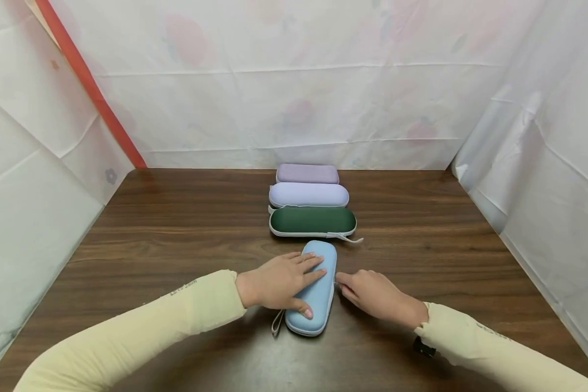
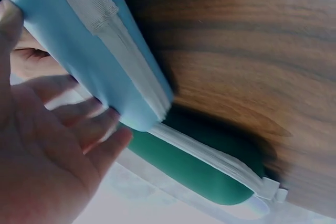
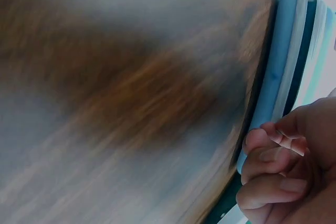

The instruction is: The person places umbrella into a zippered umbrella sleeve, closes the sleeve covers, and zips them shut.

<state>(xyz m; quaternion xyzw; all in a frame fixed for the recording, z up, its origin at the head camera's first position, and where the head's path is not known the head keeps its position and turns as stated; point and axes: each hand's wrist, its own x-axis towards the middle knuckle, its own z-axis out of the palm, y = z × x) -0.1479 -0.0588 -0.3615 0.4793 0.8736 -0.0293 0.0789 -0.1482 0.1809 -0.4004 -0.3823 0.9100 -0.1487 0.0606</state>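
A light blue zip case (image 1: 327,256) lies lengthwise on the table, close in front of a dark green case (image 1: 313,220). My left hand (image 1: 285,281) rests on its lid with fingers spread and thumb out. In the left wrist view the blue case (image 2: 89,64) shows a pale zip band and fabric tab along its side. At the case's right edge my right hand (image 1: 372,292) has curled fingers and pinches the zipper pull, which the fingertips hide. In the right wrist view a dark gap (image 3: 302,51) parts the white zip tapes beside that hand (image 3: 286,174).
Behind the green case lie a pale lavender case (image 1: 308,194) and a mauve case (image 1: 307,173), in a row. A wrist loop (image 1: 277,322) sticks out left of the blue case. The dark wooden table (image 1: 176,218) meets white patterned sheeting (image 1: 299,109) at the back and sides.
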